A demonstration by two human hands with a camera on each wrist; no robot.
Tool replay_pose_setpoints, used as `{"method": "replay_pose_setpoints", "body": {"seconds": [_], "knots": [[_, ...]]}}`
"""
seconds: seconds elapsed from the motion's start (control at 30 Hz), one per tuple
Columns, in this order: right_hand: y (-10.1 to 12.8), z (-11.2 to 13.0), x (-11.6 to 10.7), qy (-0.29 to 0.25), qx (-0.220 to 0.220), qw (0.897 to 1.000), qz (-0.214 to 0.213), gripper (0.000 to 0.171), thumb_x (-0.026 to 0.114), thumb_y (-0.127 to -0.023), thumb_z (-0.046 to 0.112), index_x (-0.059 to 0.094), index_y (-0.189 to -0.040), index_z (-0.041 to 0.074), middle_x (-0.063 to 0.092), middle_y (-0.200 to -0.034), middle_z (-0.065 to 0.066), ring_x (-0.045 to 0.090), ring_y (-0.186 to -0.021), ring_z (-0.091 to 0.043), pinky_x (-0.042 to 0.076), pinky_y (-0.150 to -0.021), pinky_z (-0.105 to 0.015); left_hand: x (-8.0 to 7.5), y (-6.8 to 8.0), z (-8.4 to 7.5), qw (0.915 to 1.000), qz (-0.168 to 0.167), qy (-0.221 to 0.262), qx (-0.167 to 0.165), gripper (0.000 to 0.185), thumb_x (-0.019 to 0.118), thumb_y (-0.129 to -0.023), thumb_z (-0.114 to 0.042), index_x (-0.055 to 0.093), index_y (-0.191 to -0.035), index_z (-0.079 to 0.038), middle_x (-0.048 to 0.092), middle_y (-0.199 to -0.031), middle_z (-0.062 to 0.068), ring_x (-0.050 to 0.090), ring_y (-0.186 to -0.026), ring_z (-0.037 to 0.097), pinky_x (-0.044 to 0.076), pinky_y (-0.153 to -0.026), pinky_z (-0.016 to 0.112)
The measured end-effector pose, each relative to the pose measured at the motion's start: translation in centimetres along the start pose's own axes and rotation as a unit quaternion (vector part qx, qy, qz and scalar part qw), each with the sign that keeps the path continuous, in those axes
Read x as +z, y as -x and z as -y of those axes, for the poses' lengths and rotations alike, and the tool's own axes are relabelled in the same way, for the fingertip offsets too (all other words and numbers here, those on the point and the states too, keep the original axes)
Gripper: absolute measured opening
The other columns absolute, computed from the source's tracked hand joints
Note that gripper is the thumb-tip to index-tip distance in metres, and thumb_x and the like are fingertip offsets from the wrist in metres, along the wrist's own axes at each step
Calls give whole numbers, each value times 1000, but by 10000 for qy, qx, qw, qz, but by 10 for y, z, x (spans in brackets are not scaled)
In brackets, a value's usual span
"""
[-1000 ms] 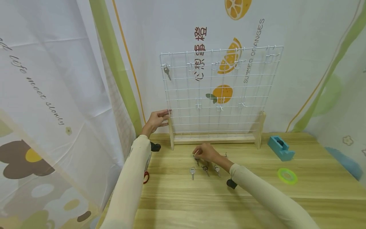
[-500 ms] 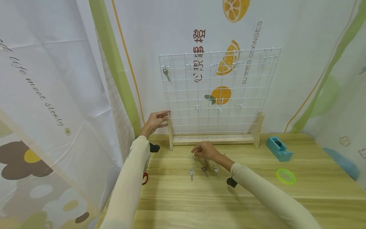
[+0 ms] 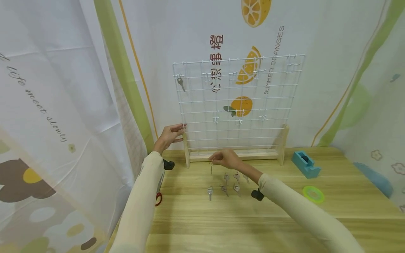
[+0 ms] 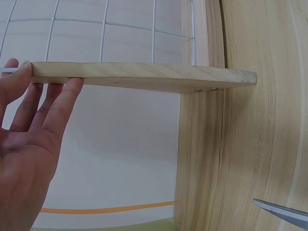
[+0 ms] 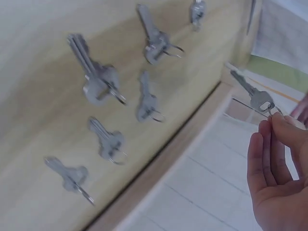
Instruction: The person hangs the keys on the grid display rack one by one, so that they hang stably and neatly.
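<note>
My right hand pinches a key by its small ring between thumb and fingertips, the key hanging in front of the rack's base. My left hand holds the top of the left wooden upright of a white wire grid rack; its fingers lie along the outer face, the thumb at the end. Several more keys with rings lie on the table below my right hand. One key hangs from a hook at the grid's upper left. Several white hooks are fixed across the grid in two rows.
A blue tape dispenser and a yellow-green ring-shaped roll are on the right of the wooden table. Scissors with a red handle lie beside my left forearm. Printed curtains hang behind and at both sides.
My right hand has lifted a key off the table and moved slightly up and left, uncovering keys beneath. My left hand stays on the upright. The head view has shifted a little.
</note>
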State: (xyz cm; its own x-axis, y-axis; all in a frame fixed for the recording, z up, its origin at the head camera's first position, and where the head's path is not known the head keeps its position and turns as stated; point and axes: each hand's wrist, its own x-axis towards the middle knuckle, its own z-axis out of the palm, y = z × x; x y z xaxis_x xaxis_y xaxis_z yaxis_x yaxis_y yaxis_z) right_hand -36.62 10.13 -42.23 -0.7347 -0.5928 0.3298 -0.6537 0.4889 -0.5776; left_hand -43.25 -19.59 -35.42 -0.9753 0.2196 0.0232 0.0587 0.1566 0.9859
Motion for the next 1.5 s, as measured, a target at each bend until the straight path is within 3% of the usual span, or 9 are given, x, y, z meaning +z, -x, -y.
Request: {"method": "replay_pose_setpoints", "body": {"seconds": [0.1,0.57,1.03,1.27,1.5], "knots": [[-4,8,-10,-7,97,10000,12,15,77,-94,5,80,-108,1,79,-94,-13,77,-78,-20,62,-65,-23,-1,2,1,10000,6,-1,-26,48,54,-109,-5,47,-156,-8,44,-161,15,43,-147,32,52,-109,46],[-25,34,-57,111,73,9991,-411,16,78,-94,5,81,-109,4,80,-96,-7,77,-84,-19,65,-71,-27,-2,0,4,10000,-48,-1,-65,49,56,-108,-6,47,-156,-8,46,-160,13,45,-146,31,54,-107,44],[-49,78,-107,386,-235,9953,-859,17,79,-95,12,81,-111,6,80,-97,-8,78,-87,-22,65,-75,-37,-3,1,6,10000,-18,86,-28,49,55,-108,-5,47,-156,-7,44,-161,14,44,-147,31,53,-109,46],[-60,99,-132,96,-137,9927,-1197,20,79,-94,13,81,-112,5,80,-97,-9,77,-87,-26,61,-71,-27,-2,2,7,9998,-67,140,-127,48,56,-108,-5,48,-156,-8,45,-161,13,44,-146,30,54,-107,45],[-68,110,-151,232,-159,9866,-1610,18,82,-92,13,82,-109,5,80,-96,-10,78,-84,-24,57,-66,-18,0,0,5,9999,-27,65,-81,47,56,-108,-6,49,-155,-8,41,-162,17,44,-147,31,53,-108,45]]}}
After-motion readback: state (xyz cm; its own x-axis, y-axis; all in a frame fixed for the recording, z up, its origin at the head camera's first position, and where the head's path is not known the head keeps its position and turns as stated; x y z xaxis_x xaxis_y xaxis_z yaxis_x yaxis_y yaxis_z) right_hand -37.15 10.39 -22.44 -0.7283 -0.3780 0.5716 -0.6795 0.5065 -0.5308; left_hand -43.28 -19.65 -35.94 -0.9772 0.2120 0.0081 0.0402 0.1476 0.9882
